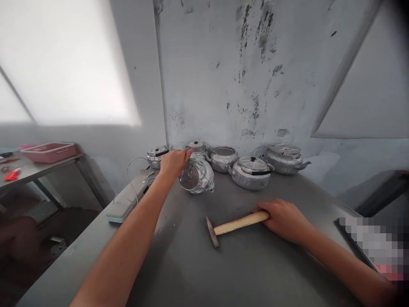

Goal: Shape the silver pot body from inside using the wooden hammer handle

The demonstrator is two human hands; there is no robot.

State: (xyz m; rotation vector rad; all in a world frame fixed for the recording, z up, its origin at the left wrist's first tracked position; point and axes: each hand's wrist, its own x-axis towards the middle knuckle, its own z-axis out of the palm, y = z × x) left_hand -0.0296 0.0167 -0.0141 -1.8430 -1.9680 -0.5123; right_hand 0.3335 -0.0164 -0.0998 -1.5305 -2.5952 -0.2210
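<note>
My left hand is holding the tilted metal kettle near its upper edge, most of my fingers being hidden; the kettle is sitting just right of that hand, its round mouth facing leftward and toward me. My right hand is gripping the handle end of the wooden-handled hammer, its long axis running leftward, head farthest out. From this hand, the kettle is lying ahead and left, my left being nearer.

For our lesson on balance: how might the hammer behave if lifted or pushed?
The hammer likely feels head-heavy, its head looking metal and its handle wooden. It should stay stiff, the handle looking solid. Rolling seems unlikely, since the head sits crosswise.
</note>
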